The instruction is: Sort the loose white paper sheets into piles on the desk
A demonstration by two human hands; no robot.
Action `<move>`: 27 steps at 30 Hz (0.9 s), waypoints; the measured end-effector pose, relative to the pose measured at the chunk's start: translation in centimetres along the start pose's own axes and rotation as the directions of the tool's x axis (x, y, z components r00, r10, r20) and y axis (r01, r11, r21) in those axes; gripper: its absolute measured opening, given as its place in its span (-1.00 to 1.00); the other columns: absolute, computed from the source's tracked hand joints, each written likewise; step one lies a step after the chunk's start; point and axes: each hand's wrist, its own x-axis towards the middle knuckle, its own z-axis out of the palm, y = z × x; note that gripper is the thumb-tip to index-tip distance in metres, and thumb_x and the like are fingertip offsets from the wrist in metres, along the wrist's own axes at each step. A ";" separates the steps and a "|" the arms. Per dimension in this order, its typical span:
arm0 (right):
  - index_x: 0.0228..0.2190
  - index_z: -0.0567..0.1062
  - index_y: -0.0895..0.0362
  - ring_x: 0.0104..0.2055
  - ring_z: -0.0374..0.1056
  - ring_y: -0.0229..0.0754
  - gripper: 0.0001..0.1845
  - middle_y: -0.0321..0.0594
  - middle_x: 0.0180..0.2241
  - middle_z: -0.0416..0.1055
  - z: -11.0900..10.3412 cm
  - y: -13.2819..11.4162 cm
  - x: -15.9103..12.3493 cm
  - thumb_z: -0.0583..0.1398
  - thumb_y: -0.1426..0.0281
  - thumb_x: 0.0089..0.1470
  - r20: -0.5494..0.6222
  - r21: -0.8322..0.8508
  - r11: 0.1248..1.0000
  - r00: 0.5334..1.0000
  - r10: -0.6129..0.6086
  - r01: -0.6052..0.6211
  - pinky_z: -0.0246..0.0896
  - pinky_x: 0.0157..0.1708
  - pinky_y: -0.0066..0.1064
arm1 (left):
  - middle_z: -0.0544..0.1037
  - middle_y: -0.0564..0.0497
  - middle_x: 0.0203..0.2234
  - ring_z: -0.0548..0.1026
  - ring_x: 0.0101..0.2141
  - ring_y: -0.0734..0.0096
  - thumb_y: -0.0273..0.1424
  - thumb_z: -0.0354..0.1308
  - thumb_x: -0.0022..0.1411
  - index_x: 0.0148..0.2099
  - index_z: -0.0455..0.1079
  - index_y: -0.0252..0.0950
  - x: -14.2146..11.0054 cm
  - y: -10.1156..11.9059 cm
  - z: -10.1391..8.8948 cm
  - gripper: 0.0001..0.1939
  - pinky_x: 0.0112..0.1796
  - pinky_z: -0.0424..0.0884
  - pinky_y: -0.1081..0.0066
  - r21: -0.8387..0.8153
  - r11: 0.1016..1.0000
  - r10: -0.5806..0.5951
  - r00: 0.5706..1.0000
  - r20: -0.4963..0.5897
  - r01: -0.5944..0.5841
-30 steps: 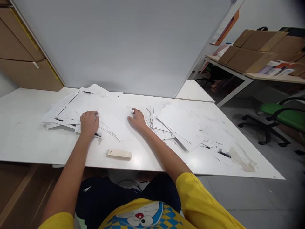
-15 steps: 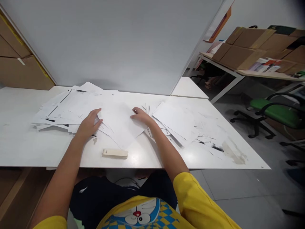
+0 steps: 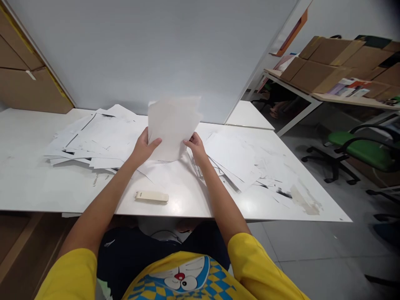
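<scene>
Several loose sheets of paper (image 3: 173, 125) stand nearly upright above the desk, gripped at both side edges. My left hand (image 3: 144, 149) closes on their left edge, thumb flat across the near face. On the opposite edge my right hand (image 3: 195, 146) pinches them between thumb and fingers. Their bottom edge is at or just above other paper on the desk; whether it touches I cannot tell. A cream stapler-like bar (image 3: 151, 197) lies near the desk's front edge, below the held sheets.
A messy paper pile (image 3: 103, 135) spreads to the left, and another paper stack (image 3: 229, 156) lies to the right on the white desk (image 3: 40, 183). A grey partition (image 3: 150, 50) rises behind. Cardboard boxes (image 3: 323, 62) and a green chair (image 3: 365, 148) stand farther right.
Both hands, lying apart over flat paper before, have come closer together. They have taken hold of several sheets and raised them upright off the desk.
</scene>
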 end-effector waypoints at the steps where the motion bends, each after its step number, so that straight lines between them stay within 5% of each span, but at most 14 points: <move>1: -0.25 0.39 0.04 -0.07 0.41 -0.08 -0.52 -0.25 -0.21 0.52 0.2 0.1 -0.1 0.41 0.18 -0.19 -0.009 -0.002 1.000 1.000 -0.020 0.020 0.34 0.00 -0.23 | 0.51 -0.31 0.17 0.49 0.18 -0.07 0.18 0.28 0.14 0.27 0.33 -0.28 0.1 -0.1 0.4 -0.15 0.12 0.48 0.05 0.002 1.000 -0.015 0.999 -0.052 0.015; 9: -0.14 0.38 0.01 0.01 0.38 -0.06 -0.54 -0.20 -0.10 0.47 1.9 -0.5 -1.4 0.35 0.13 -0.04 -0.096 -0.059 0.980 0.976 -0.197 0.192 0.33 0.07 -0.17 | 0.62 -0.15 -0.16 0.60 -0.11 0.18 0.09 0.28 0.21 0.00 0.44 -0.27 -0.4 -1.3 0.1 -0.44 -0.06 0.55 0.23 -0.035 0.982 0.175 0.960 -0.220 -0.187; 16: -0.05 0.39 -0.02 0.07 0.37 0.01 -0.57 -0.16 -0.07 0.46 2.3 -0.7 -2.4 0.29 0.09 0.10 -0.013 -0.198 0.952 0.970 -0.241 0.234 0.32 0.12 -0.09 | 0.52 -0.15 0.00 0.51 0.08 0.10 0.07 0.22 0.28 0.18 0.30 -0.16 -0.4 -1.5 0.0 -0.42 0.12 0.45 0.10 0.022 0.961 0.276 0.944 -0.183 -0.277; 20: 0.00 0.39 -0.03 0.13 0.34 0.04 -0.56 -0.15 -0.07 0.46 2.4 -0.7 -2.5 0.25 0.07 0.15 -0.005 -0.263 0.929 0.963 -0.271 0.260 0.29 0.17 -0.03 | 0.48 -0.11 -0.04 0.49 0.07 0.12 0.06 0.19 0.31 0.12 0.29 -0.14 -0.4 -1.6 -0.1 -0.49 0.14 0.42 0.07 0.090 0.943 0.331 0.920 -0.210 -0.319; 27: 0.00 0.37 -0.05 0.14 0.32 0.01 -0.58 -0.16 0.03 0.38 2.5 -0.8 -2.4 0.24 0.12 0.15 -0.060 -0.263 0.921 0.948 -0.314 0.289 0.26 0.20 0.00 | 0.44 -0.12 0.04 0.51 0.01 0.16 0.04 0.15 0.35 0.32 0.09 0.00 -0.1 -0.9 -0.5 -0.39 0.06 0.46 0.07 0.114 0.911 0.409 0.904 -0.121 -0.397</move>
